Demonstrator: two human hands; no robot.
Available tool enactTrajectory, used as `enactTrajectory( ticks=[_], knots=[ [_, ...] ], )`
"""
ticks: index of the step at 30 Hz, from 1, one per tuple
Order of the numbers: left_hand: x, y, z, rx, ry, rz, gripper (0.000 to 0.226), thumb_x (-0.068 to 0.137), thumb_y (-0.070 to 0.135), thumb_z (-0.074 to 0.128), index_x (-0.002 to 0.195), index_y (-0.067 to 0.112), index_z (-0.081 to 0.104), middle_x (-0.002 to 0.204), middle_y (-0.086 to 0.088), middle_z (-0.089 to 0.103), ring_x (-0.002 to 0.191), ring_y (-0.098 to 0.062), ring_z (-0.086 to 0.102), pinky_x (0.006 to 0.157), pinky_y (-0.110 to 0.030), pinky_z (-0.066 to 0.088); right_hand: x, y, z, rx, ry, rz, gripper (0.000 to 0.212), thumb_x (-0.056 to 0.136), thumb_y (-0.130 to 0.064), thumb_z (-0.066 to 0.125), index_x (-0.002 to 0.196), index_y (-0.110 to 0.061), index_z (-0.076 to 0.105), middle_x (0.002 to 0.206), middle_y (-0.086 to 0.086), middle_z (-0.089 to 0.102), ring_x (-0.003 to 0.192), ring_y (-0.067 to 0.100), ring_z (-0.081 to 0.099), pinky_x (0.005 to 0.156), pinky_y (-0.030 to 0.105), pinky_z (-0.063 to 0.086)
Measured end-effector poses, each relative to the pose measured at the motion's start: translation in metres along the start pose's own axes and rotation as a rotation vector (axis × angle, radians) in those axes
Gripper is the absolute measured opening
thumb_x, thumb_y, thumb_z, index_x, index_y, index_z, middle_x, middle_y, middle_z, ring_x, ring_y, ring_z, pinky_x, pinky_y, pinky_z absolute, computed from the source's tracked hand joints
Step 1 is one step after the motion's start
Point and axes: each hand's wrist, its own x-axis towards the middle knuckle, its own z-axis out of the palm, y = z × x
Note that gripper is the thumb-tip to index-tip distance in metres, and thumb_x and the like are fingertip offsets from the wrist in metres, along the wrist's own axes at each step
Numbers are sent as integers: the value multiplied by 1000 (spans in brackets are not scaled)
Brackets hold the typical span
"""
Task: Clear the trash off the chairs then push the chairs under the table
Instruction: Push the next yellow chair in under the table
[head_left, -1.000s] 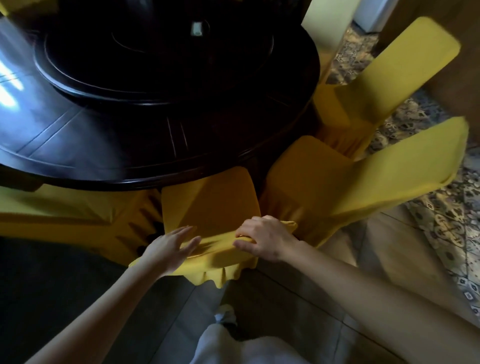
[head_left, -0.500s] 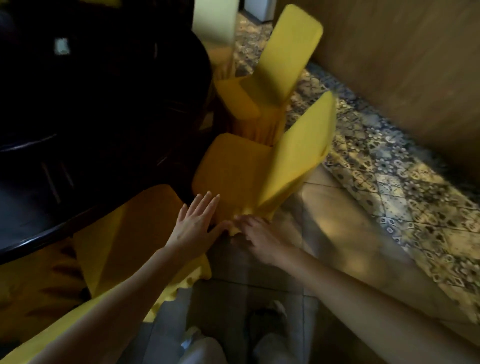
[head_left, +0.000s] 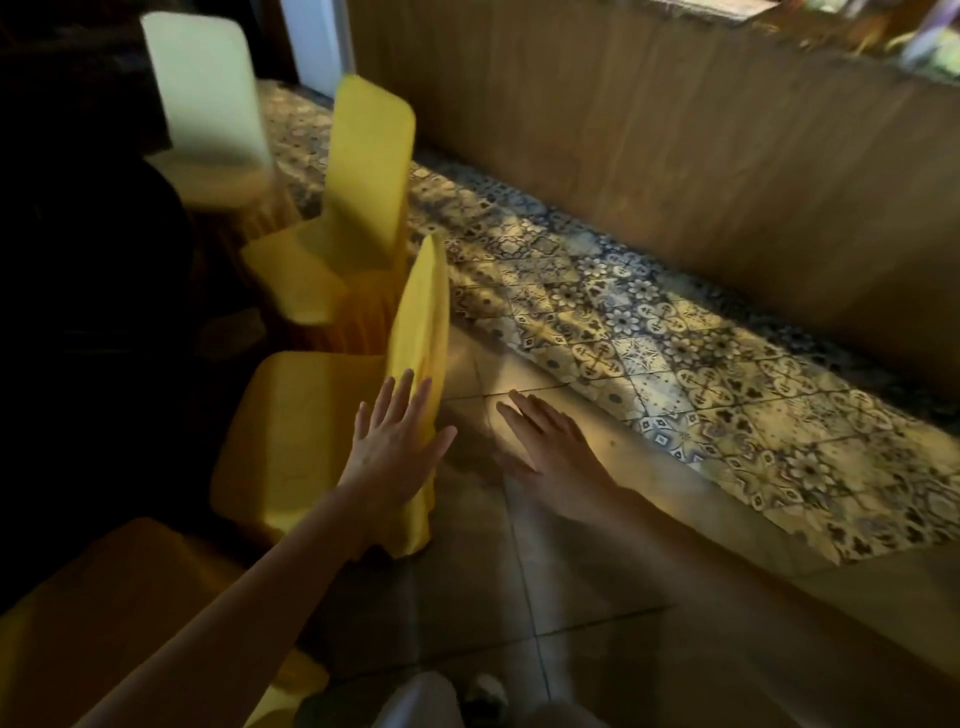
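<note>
- Hands first: the left hand (head_left: 392, 447) is spread flat, fingers apart, in front of the back of the nearest full chair (head_left: 332, 415); whether the palm touches the yellow cover I cannot tell.
- The right hand (head_left: 550, 447) hovers over the plain floor tiles (head_left: 545, 597), just right of that chair back, fingers straight, close together, holding nothing.
- That chair wears a yellow cover; its back shows nearly edge-on, its seat points left toward the dark table (head_left: 78, 291).
- I see no trash on its seat.
- A second chair (head_left: 358, 208), also yellow, stands just beyond it, seat angled toward the table as well, seat bare.
- A third chair (head_left: 208, 109) farther off looks pale, almost cream, and is blurred.
- A fourth chair (head_left: 104, 623), yellow again, sits at lower left beneath the left forearm; only part of it shows.
- The table is so deep in shadow at the left that its edge is hard to trace, and I cannot tell how far any seat goes under it.
- Patterned tiles (head_left: 649, 332) run in a band along a wooden wall (head_left: 675, 156) on the right, well apart from the chairs.
- At the bottom edge, pale trouser legs (head_left: 415, 701) and a shoe (head_left: 485, 693) show on the plain tiles.
</note>
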Motion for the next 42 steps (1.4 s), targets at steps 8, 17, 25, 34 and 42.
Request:
enactTrajectory(
  ticks=[8,17,25,34,42],
  knots=[
    [62,30,4,50,-4,34,71,91,59,31,149,31,-1,158,5,-11,141,-10,-19,114,-45,-10,32,58,-26,60,42,33,64,96,-55,31,151,-25,14,161,-3,4,147,15,-3,118,45,7],
    [147,24,-5,54,-1,-39,73,92,58,31,149,28,-4,158,3,-14,143,-16,-18,114,-46,-8,130,89,-43,21,43,-55,65,95,-56,32,150,-25,16,161,-5,2,146,18,0,116,48,10],
    [254,19,-12,15,4,-89,73,93,56,30,150,24,-3,158,0,-14,144,-17,-18,116,-44,-6,235,113,-74,-17,-42,-80,66,96,-51,36,151,-23,14,161,-4,-1,147,19,-2,117,47,10],
    [314,-25,-22,-15,64,-202,81,83,69,20,149,29,-6,158,4,-14,141,-16,-22,114,-45,-7,336,110,-92,-45,-141,-209,63,97,-52,32,152,-28,12,161,-6,-4,147,18,-6,118,48,7],
    [297,-58,8,-48,110,-508,87,74,80,13,147,36,-7,147,14,-19,134,-10,-22,113,-46,-1,395,95,-76,-89,-308,-481,62,96,-56,30,150,-31,13,161,-8,-3,146,14,-7,117,50,7]
  ],
)
